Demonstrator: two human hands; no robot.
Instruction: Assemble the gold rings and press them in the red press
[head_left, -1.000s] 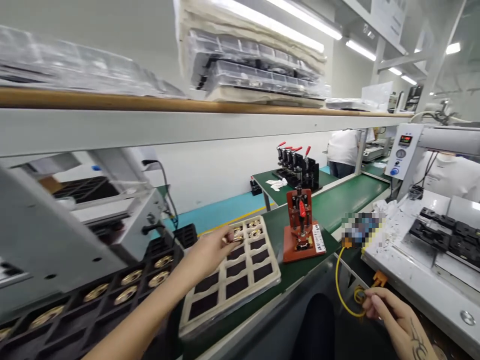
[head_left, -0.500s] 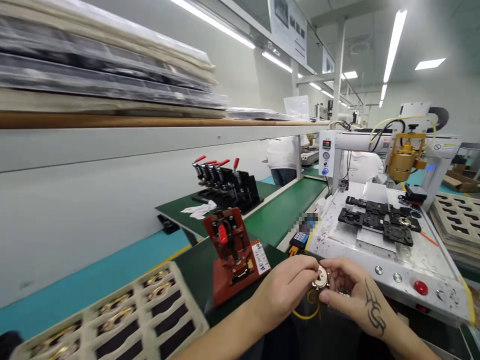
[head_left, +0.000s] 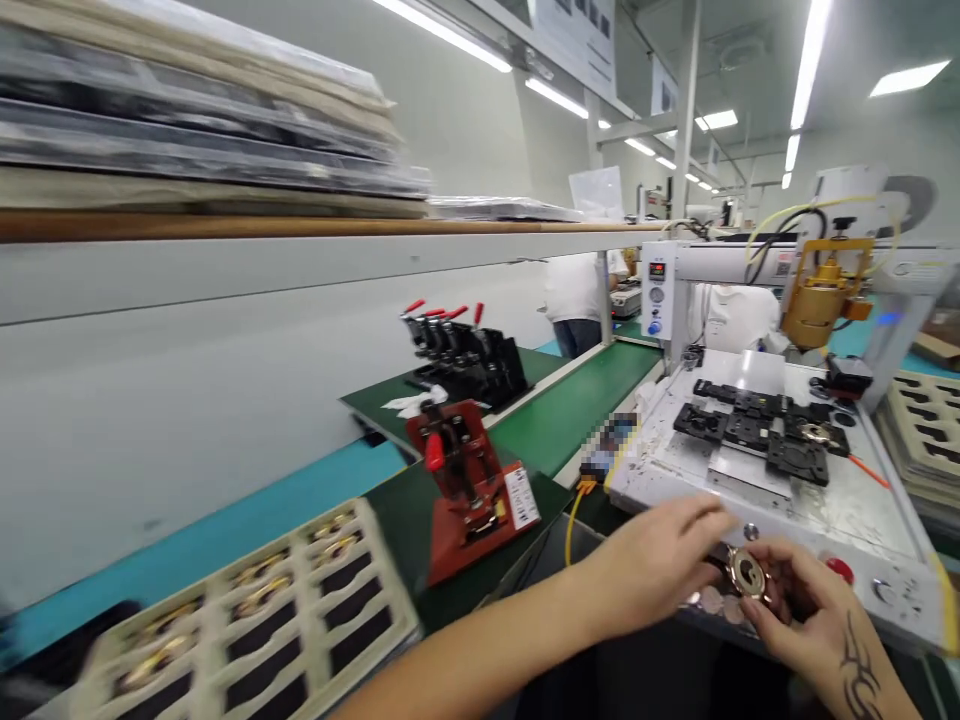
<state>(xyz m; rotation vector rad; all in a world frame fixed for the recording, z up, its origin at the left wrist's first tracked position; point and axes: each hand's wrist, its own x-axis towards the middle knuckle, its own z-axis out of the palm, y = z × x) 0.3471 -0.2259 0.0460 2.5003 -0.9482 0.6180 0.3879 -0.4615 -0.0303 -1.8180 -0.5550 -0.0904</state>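
Observation:
A round rose-gold watch case (head_left: 748,575) is pinched between the thumb and fingers of my right hand (head_left: 806,605), its open face with a dark centre turned up toward me. My left hand (head_left: 656,565) is at the left edge of the case, fingers bent and close together. Whatever lies between the left fingertips is hidden. Both hands are over the front edge of the white dispensing machine (head_left: 652,480). Below them, several small round pieces (head_left: 712,600) show faintly.
Left of me a beige tray (head_left: 394,570) holds gold-coloured parts in some slots. A red clamp fixture (head_left: 469,490) stands on the green bench, with black toggle clamps (head_left: 472,360) behind. Black fixtures (head_left: 750,425) sit on the machine bed. A loaded shelf (head_left: 300,250) runs overhead. Co-workers stand farther back.
Both hands and the watch case have moved right, toward the machine's front panel. My left fingers have shifted from over the case to its left edge. The view has turned slightly.

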